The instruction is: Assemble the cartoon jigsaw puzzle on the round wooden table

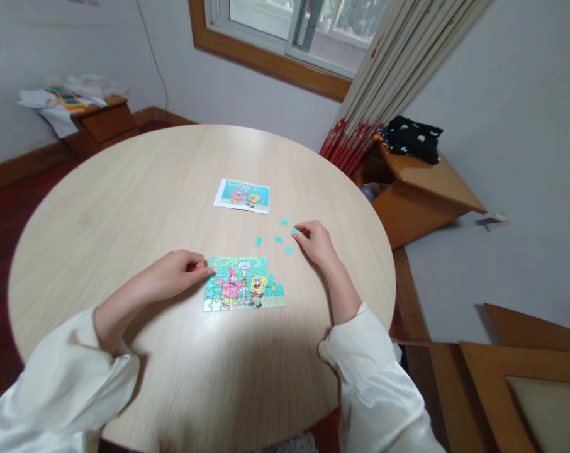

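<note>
A nearly assembled cartoon jigsaw puzzle (243, 284) lies on the round wooden table (124, 207). My left hand (178, 272) rests curled at the puzzle's upper left corner, fingertips touching its edge. My right hand (316, 240) sits to the upper right of the puzzle, fingers pinched on a teal puzzle piece (295, 231). Several loose teal pieces (278, 240) lie scattered on the table between my right hand and the puzzle. A printed reference picture (242, 195) of the same cartoon lies farther back on the table.
A low wooden cabinet (421, 189) with a black spotted cloth (414, 139) stands to the right, by a striped curtain (384, 82). Another cabinet with papers (65, 100) stands at back left. A wooden chair (525, 371) is at right front.
</note>
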The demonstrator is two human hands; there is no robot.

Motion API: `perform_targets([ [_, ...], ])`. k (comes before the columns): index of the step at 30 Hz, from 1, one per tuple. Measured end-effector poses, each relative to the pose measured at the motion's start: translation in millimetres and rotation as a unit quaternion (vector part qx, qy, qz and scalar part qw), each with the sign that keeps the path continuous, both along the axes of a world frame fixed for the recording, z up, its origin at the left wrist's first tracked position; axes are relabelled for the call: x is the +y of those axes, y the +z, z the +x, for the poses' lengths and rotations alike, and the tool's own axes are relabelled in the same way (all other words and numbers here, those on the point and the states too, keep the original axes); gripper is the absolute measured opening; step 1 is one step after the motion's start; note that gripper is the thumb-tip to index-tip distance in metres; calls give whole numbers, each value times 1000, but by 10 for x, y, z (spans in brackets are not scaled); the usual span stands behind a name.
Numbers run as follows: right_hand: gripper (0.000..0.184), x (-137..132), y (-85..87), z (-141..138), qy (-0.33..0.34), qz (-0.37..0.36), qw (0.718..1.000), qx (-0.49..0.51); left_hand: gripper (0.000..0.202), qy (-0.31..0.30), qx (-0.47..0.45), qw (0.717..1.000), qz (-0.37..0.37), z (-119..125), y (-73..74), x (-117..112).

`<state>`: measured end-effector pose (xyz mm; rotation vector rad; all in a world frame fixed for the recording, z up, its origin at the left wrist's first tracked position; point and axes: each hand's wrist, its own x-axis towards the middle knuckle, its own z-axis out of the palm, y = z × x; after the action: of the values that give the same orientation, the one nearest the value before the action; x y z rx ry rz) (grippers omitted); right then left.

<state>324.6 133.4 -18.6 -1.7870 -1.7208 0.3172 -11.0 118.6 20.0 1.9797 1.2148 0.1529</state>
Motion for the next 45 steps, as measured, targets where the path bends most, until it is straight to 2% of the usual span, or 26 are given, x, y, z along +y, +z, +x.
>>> perform_targets([
  [7, 4, 13, -13, -10, 15, 14, 999, -25, 35, 71, -51, 996, 33, 23, 101, -17],
  [11, 19, 19, 71, -34, 17, 15, 998, -51, 28, 137, -89, 985, 46, 19, 102, -13],
  [14, 22, -27, 177, -194, 26, 53, 997, -42, 26, 155, -134, 979, 6, 49, 100, -19],
  [16, 20, -106, 242, -418, 65, 100, 993, -10, 23, 162, -181, 969, -47, 87, 107, -33],
  [19, 22, -274, 292, -860, 164, 153, 974, 23, 19, 172, -255, 940, -146, 141, 122, -62],
  [22, 26, -415, 280, -1228, 269, 166, 949, 17, 21, 177, -293, 917, -206, 161, 119, -79],
  [25, 26, -473, 242, -1380, 308, 156, 938, 22, 29, 183, -312, 908, -214, 146, 99, -78],
  [29, 22, -471, 202, -1361, 312, 176, 932, 54, 31, 185, -333, 902, -203, 125, 84, -70],
  [38, 17, -466, 176, -1339, 304, 157, 936, 87, 25, 172, -327, 917, -152, 139, 70, -67],
  [45, 19, -435, 138, -1281, 283, 147, 944, 88, 15, 138, -198, 968, -73, 50, 72, -27],
])
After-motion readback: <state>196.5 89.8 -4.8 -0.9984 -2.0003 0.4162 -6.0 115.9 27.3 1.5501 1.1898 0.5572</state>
